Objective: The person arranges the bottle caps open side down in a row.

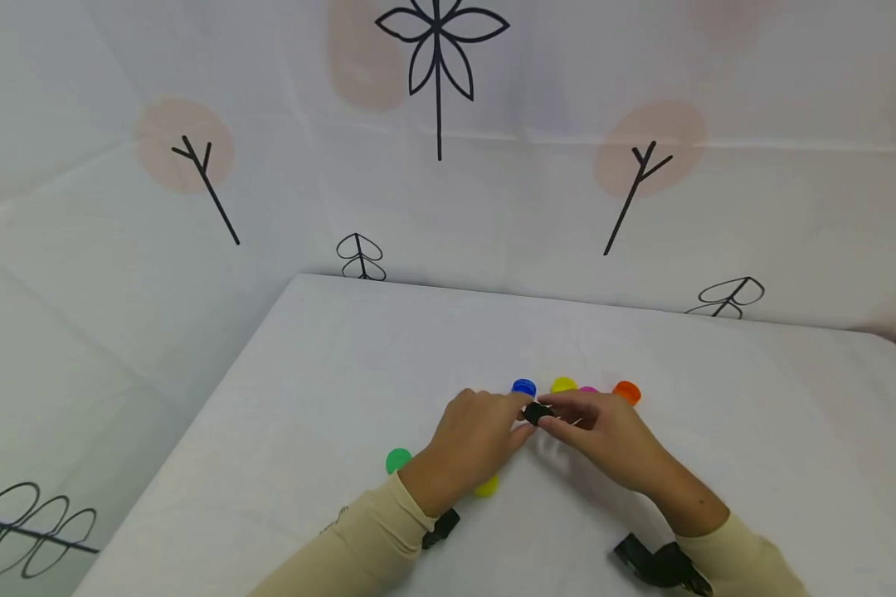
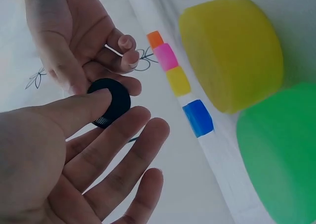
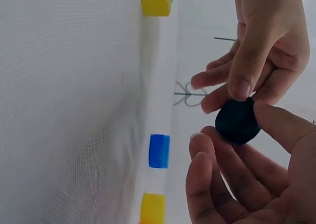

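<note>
A small round black cap (image 1: 538, 413) is held between the two hands above the white table. My left hand (image 1: 474, 435) pinches it, the thumb lying on its flat face in the left wrist view, where a ribbed bit of the edge shows. From the other side my right hand (image 1: 612, 435) pinches the same cap (image 3: 238, 121) by its rim with the thumb and forefinger. The remaining fingers of both hands are loosely bent. Just behind the hands is a blue cap (image 1: 523, 387).
Beyond the right hand stand a yellow cap (image 1: 563, 385), a partly hidden pink cap (image 1: 587, 390) and an orange cap (image 1: 627, 392). Nearer the left forearm lie a green cap (image 1: 398, 461) and another yellow cap (image 1: 486, 486). A patterned cloth wall (image 1: 493, 224) rises behind the table (image 1: 328, 365).
</note>
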Tool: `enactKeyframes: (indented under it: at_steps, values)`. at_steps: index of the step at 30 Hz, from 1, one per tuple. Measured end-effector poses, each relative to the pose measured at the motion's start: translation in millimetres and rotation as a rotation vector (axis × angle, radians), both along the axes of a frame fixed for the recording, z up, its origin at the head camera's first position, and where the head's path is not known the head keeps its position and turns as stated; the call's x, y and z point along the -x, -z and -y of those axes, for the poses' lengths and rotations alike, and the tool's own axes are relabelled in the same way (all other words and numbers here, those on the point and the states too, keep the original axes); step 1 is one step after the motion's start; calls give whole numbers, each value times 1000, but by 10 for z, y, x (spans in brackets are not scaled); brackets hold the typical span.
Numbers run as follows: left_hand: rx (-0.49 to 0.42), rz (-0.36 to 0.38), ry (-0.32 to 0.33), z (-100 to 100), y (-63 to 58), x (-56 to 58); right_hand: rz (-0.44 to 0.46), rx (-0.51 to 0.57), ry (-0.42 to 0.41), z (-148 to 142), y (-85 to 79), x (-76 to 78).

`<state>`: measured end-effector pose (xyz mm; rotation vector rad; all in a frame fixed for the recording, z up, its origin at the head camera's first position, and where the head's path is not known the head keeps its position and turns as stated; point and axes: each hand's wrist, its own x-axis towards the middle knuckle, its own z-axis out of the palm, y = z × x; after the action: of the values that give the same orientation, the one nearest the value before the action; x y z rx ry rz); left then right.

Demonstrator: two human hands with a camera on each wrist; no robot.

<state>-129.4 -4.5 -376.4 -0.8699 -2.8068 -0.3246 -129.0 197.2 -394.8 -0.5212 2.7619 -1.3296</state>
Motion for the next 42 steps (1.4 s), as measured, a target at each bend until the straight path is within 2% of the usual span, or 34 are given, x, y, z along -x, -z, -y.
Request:
enactKeyframes:
  at_steps: [2,8,14,20,28,32,37,42]
  values:
    - [-12,-10,-5,1,-3,4,33,48,1,-1,-13,-9]
    - [-73,19,5,9,-5,16,116,144,20,13,-39,-13]
    - [-160,67,33,13,18,24,125,171,32,24,-41,-15]
    - [-220,72,45,26,23,28,136,222,6,39,-18,-24]
    - [-318,145,74,55,-9,32,142,245,-13,44,-52,-35]
    - [-352,199,76,69,-10,47,103,247,-49,47,-45,-30]
    - [-415,315,46,76,-46,70,56,270,-111,44,-46,-16]
    - [-474,421,-1,78,-76,80,25,229,-109,56,-49,-21]
